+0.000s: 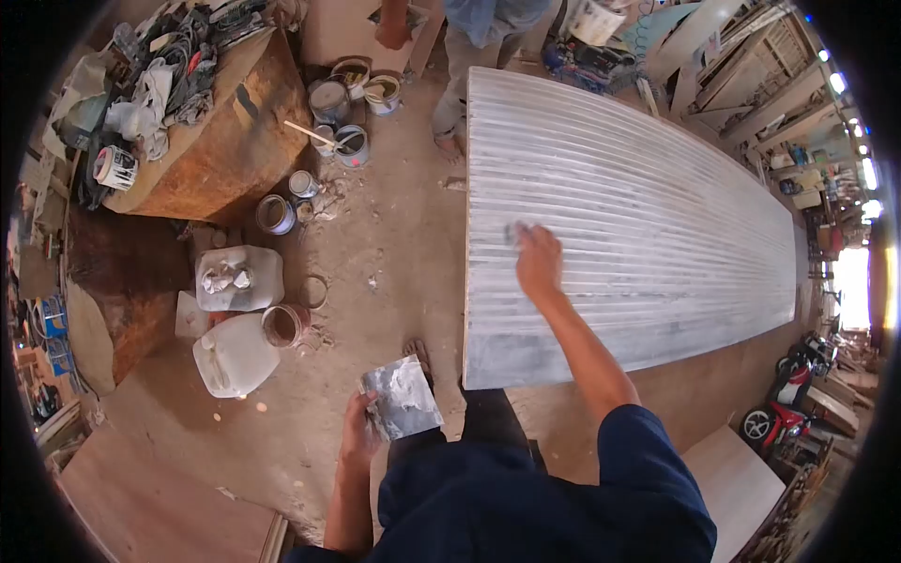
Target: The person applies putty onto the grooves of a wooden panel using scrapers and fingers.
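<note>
My left hand grips the edge of a flat metal sheet low in front of my body. A smear of white paste lies on that sheet. Over the left part of a long grooved panel, my right hand is closed with its fingers pinched together. A small dark grey piece shows at its fingertips, against the panel; its kind is too small to tell. Whitish streaks cover the panel's grooves, and a smooth grey band runs along its near edge.
Several paint cans and plastic jugs stand on the floor to the left, beside a large wooden block. Another person stands beyond the panel's far left corner. A red motorbike is at the right.
</note>
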`<state>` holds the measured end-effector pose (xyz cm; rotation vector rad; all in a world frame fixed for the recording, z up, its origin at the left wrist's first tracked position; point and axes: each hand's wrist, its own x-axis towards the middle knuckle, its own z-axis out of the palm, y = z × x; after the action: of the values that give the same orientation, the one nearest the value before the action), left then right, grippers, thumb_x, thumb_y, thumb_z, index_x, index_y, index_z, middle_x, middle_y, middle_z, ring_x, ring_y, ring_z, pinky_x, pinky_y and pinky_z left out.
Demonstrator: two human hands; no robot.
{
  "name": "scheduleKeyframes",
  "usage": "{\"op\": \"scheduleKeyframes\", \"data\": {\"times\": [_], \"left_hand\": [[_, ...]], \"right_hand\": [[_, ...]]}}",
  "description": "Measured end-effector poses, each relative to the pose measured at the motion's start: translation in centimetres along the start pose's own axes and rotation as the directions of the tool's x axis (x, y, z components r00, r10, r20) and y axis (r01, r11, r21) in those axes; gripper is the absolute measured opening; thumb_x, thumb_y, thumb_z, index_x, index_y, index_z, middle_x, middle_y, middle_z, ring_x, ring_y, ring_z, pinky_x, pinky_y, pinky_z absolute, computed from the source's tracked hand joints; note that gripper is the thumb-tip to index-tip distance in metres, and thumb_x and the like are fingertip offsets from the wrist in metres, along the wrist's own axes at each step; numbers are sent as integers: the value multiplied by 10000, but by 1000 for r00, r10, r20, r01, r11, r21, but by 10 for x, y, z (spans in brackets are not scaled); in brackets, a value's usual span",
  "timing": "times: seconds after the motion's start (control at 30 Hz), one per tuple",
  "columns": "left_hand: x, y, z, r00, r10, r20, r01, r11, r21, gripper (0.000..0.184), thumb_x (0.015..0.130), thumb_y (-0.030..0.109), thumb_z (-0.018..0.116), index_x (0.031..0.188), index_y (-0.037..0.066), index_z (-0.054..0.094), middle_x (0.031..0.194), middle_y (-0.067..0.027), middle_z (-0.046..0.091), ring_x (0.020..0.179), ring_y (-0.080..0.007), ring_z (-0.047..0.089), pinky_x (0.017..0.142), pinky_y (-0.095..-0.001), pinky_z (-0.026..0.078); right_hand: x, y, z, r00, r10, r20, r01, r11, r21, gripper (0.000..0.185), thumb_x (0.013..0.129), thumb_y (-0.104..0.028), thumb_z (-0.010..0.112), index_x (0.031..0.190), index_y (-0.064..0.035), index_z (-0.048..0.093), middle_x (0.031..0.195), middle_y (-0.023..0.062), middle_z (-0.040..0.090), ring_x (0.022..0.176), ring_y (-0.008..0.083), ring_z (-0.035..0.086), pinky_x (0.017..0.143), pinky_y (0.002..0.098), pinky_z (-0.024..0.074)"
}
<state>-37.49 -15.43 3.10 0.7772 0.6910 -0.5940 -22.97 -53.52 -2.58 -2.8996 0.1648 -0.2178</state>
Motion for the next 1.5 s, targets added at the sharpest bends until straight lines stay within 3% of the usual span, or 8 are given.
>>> {"op": "scheduleKeyframes", "data": {"times": [0.03,0.1,0.37,0.57,0.73,0.8,1.07,1.5], "left_hand": [[-1,-2,-4,1000,-6,-7,6,1000,0,333,860,206,562,1130,11,572,1008,-84,652,885,-191,647,797,-334,531],[6,-3,-13,998,-51,47,51,999,12,334,858,205,565,1132,14,570,1004,-84,651,890,-193,643,804,-344,525],[12,6,-15,999,-25,45,23,999,44,311,854,222,565,1097,29,577,979,-75,640,898,-198,634,803,-348,518],[-2,17,-4,1000,-10,15,8,994,105,300,861,244,555,1076,35,579,945,-63,632,864,-188,632,775,-336,520],[-15,15,-11,990,106,91,-123,970,209,278,864,236,555,1057,38,587,936,-58,630,855,-174,629,764,-327,515],[-6,9,-26,998,-55,23,52,994,99,247,866,222,558,1033,43,593,924,-52,631,851,-167,627,755,-324,512],[-13,3,-34,998,-33,54,21,977,210,326,879,284,547,1065,21,594,944,-87,663,849,-210,653,788,-363,535],[-32,-11,-48,999,-46,17,45,996,78,270,856,202,580,1060,26,592,942,-56,648,838,-170,643,782,-320,524]], "right_hand": [[0,1,-3,982,190,14,-190,982,-10,438,778,-32,567,1214,-64,591,1197,149,553,1127,325,497,944,463,388],[14,-5,6,974,225,-5,-225,974,-25,401,796,-36,561,1196,-50,585,1166,171,561,1075,333,533,925,457,412],[20,-127,3,865,75,496,-122,990,64,247,797,-86,560,1011,11,635,1016,203,596,985,371,586,820,456,499],[-108,-111,-49,952,-73,298,-66,900,430,419,806,-57,546,1216,-110,614,1090,189,605,1034,374,559,910,440,454],[-161,-44,-44,984,133,122,-166,931,324,456,781,-18,554,1229,-83,607,1068,207,603,1014,396,557,919,441,444],[-159,-34,-42,995,99,29,-103,954,282,472,748,-5,580,1209,-97,619,1124,153,577,1056,352,538,912,454,433],[-79,-53,-26,1000,3,15,-6,986,166,474,747,-8,593,1209,-113,626,1179,130,571,1135,307,512,962,439,403],[-40,-38,21,980,-200,-28,201,979,38,452,764,28,545,1180,-118,643,1186,92,576,1167,285,492,990,414,389]]}}
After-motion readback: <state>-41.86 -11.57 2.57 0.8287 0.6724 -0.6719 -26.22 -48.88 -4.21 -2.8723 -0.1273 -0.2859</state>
